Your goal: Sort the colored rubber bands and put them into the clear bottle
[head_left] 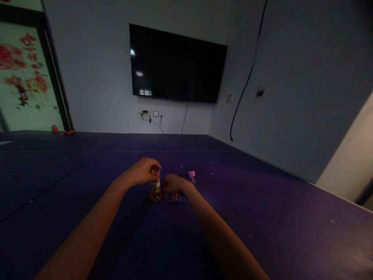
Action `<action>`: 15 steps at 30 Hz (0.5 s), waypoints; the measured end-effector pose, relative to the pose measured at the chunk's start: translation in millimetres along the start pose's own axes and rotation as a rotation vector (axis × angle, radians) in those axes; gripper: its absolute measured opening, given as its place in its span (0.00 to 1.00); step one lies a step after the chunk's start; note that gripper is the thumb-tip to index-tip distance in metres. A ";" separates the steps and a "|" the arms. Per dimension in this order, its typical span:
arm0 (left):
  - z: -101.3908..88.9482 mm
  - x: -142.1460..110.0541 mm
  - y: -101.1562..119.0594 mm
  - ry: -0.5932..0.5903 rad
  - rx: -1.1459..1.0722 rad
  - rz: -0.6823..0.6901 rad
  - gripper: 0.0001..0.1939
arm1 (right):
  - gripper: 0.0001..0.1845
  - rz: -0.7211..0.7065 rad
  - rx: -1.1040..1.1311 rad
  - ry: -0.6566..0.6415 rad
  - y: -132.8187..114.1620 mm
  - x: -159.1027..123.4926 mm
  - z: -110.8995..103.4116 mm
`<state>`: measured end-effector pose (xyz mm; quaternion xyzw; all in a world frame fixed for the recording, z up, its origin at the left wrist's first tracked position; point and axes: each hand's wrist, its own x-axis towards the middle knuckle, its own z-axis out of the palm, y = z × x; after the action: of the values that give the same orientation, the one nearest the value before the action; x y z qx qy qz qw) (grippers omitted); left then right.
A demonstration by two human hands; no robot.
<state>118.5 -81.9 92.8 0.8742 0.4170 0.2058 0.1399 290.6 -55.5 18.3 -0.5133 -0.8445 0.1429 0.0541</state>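
Observation:
A clear bottle filled with small colourful bands stands upright on the purple floor. My left hand is wrapped round its top, thumb and fingers on either side of the mouth, where yellow and pink bands show. Close by on the right, my right hand is held low with its fingers curled together; what they pinch, if anything, is too dark to make out. Just under it lies a small pile of colourful hair bands, partly hidden by the hand. A pink cap with a loop lies beyond my right hand.
White specks are scattered over the purple floor. A large television hangs on the far wall above sockets and cables. A black cable dangles down the right wall. Small orange objects lie by the glass door at far left.

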 end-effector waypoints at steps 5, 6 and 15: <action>-1.5 -1.2 1.2 -0.009 0.014 -0.015 0.17 | 0.14 0.082 -0.165 -0.143 -9.9 -4.7 -3.8; -1.4 -1.1 1.3 -0.010 0.010 -0.015 0.17 | 0.15 0.118 -0.191 -0.172 -8.9 -7.3 -7.8; 5.0 0.9 2.1 -0.031 0.008 0.015 0.17 | 0.40 0.306 -0.079 -0.279 9.3 -30.5 -32.2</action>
<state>122.8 -82.9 89.6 0.8809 0.4092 0.1915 0.1413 320.4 -72.4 47.9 -0.6125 -0.7610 0.1860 -0.1056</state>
